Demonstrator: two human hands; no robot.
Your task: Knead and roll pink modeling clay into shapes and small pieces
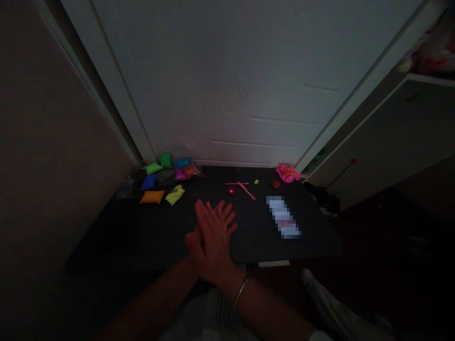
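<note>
Over the front of the dark table, my right hand (214,241) lies flat across my left hand (227,217), palm against palm. The left fingers are stretched and spread, showing beyond the right hand's edge. My right fingers are extended too, and a thin bracelet (241,291) circles that wrist. Whatever may lie between the palms is hidden. Just beyond the hands sit a small red flower shape with a pale centre (231,191), two pink sticks or tools (246,190) crossing each other, and a tiny yellow-green piece (256,182).
Colourful soft packets, including an orange one (152,197) and a yellow one (175,194), lie on the table's left. At right are a pixelated bright phone-like rectangle (283,218), a reddish-brown lump (275,184) and a pink ruffled object (288,173). A white panel (213,94) rises behind.
</note>
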